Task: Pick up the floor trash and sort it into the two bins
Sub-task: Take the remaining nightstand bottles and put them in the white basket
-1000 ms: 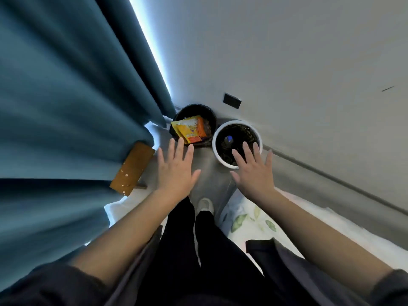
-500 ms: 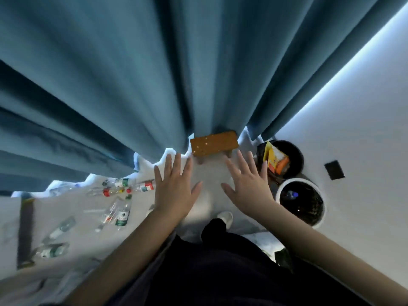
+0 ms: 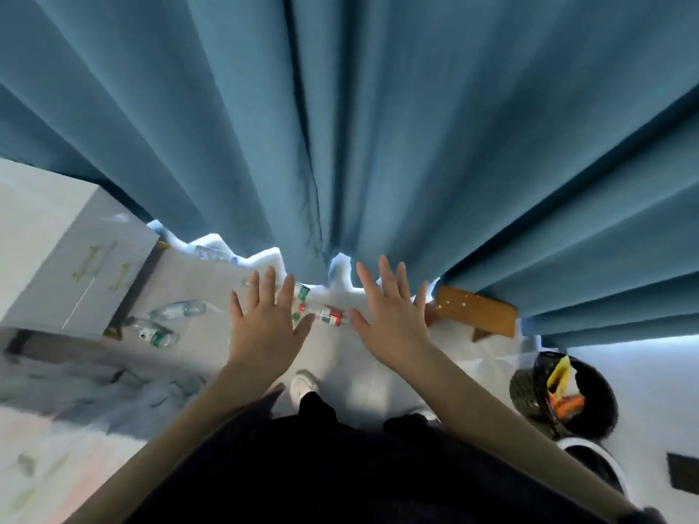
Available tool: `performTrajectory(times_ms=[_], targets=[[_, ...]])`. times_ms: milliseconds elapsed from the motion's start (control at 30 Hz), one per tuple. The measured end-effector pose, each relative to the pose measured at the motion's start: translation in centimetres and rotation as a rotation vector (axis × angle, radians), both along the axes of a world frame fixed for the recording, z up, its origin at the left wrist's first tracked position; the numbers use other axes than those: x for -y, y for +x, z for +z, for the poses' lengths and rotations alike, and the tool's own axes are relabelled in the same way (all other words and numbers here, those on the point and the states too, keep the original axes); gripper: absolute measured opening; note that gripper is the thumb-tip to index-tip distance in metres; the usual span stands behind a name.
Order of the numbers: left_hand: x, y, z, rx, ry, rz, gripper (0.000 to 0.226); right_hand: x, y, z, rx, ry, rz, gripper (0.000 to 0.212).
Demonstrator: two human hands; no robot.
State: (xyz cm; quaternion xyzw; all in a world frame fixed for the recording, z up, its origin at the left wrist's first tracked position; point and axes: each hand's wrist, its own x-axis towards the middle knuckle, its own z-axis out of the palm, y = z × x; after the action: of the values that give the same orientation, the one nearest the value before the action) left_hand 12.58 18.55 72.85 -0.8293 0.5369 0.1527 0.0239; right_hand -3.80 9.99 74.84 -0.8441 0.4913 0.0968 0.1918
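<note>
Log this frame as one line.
stage: facing loose bottles | left grip: open, empty | right grip: open, empty | nearest bottle: on floor, seen between grips | black bin: wrappers inside, at right

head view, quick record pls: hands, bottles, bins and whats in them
left hand: open, fingers spread, holding nothing
right hand: open, fingers spread, holding nothing
labelled bottle: lying on the floor between the hands
other bottles: lying on the floor at left
black bin: lower right, yellow wrapper inside
white bin: beside the black bin, mostly hidden
curtain: blue, straight ahead
</note>
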Motion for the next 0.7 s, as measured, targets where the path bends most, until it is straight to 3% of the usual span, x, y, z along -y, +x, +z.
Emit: performTrajectory(times_ms=[200, 467, 700], targets=[[-3.6, 8.5, 0.8, 0.026, -0.021, 0.234, 0.071, 0.2, 9.3, -0.6, -0.023, 0.005, 0.211, 0.064], [-7.4, 14.9, -0.1, -0.083, -0.03, 0.692, 0.07, 1.6, 20.3, -0.9, -0.006, 0.032, 0.453, 0.066], [-7.0, 19.9, 0.0, -0.011, -0.079, 0.935, 0.07, 4.7, 28.0, -1.0, 0.005, 0.052, 0.646, 0.07]])
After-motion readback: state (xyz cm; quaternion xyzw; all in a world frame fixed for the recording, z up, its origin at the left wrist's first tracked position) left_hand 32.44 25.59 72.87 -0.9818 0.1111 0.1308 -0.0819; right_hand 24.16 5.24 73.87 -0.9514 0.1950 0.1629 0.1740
